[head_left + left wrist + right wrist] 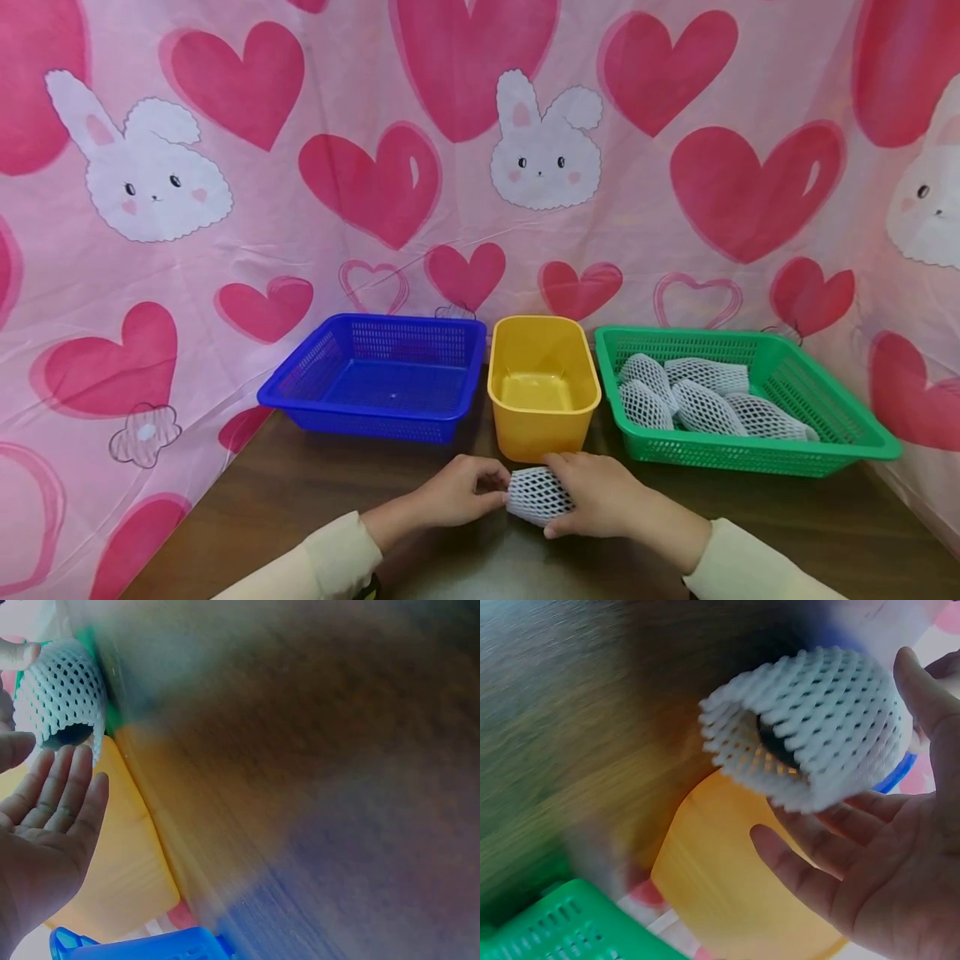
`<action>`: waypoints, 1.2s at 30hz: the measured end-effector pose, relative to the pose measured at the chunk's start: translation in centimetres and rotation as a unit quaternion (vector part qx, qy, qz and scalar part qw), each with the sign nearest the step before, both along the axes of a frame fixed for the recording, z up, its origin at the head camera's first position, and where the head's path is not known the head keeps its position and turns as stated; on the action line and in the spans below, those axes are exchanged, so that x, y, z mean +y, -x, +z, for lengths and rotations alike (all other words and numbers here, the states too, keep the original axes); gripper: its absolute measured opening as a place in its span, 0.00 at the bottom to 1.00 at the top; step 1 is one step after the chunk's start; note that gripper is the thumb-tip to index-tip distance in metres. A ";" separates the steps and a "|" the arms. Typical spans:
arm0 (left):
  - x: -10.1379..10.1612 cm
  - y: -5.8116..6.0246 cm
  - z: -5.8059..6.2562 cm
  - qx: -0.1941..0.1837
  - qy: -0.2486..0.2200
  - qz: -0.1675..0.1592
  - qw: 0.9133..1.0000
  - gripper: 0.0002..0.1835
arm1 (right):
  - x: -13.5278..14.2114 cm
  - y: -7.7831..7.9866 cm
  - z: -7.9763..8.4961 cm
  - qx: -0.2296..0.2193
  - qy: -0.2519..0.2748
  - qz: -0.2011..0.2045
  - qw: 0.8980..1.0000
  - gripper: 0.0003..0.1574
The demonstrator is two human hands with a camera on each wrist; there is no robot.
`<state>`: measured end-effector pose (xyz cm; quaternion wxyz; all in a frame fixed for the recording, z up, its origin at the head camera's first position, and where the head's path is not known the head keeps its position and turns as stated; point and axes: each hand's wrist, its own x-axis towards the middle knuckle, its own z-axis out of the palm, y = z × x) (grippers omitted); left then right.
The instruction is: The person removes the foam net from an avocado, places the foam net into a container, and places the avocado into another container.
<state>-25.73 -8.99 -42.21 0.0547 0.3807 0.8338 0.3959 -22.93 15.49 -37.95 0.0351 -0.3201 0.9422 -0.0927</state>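
Observation:
In the head view my right hand grips a white foam net sleeve, fingers on its far side and thumb on its near side. The sleeve lies sideways, just in front of the yellow bin. A dark, rounded thing shows inside its open end in the right wrist view; its kind is unclear. My left hand is at the sleeve's left end, thumb and fingertips at the rim. The left wrist view shows that hand's fingers mostly straight, close under the sleeve's opening.
At the back left stands a blue basket with nothing visible in it. A green basket at the back right holds several stuffed white net sleeves. The brown table runs beneath, against a pink heart-patterned cloth.

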 end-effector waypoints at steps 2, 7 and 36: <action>0.0 0.0 0.0 -0.010 -0.006 0.001 1.000 0.05 | 0.6 0.0 0.0 -0.014 0.008 -0.009 1.000 0.51; 0.2 0.1 0.1 -0.025 -0.016 0.012 0.999 0.07 | 1.9 0.0 -0.1 -0.040 0.028 -0.023 0.999 0.52; 1.9 1.5 -0.2 -0.127 -0.064 0.019 0.990 0.11 | 3.4 0.9 -1.7 -0.070 0.070 0.009 0.995 0.41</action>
